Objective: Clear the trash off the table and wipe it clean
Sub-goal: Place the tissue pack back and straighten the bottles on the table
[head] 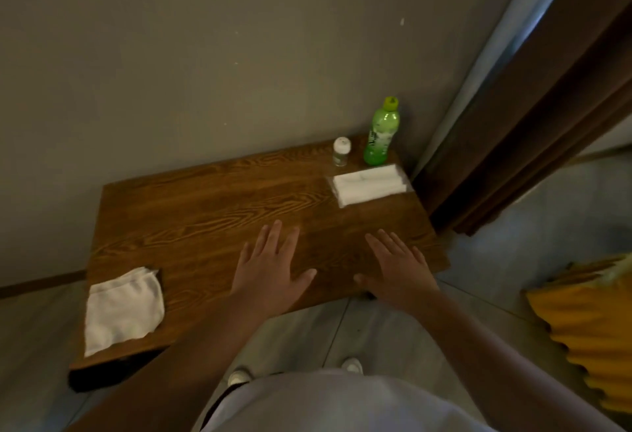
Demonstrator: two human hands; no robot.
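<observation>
The brown wood-grain table (212, 212) stands against a grey wall, its near-left corner sunk in shadow. A folded white cloth (123, 310) lies at that corner, overhanging the near edge. At the far right, a green plastic bottle with a yellow cap (380, 132) and a small white-capped jar (341, 152) stand upright, labels too blurred to read, beside a clear-wrapped pack of white tissues (369, 184). The left hand (270, 265) and right hand (396, 265) lie spread, palms down, empty, side by side but not touching, at the near edge; whether they press the wood is unclear.
</observation>
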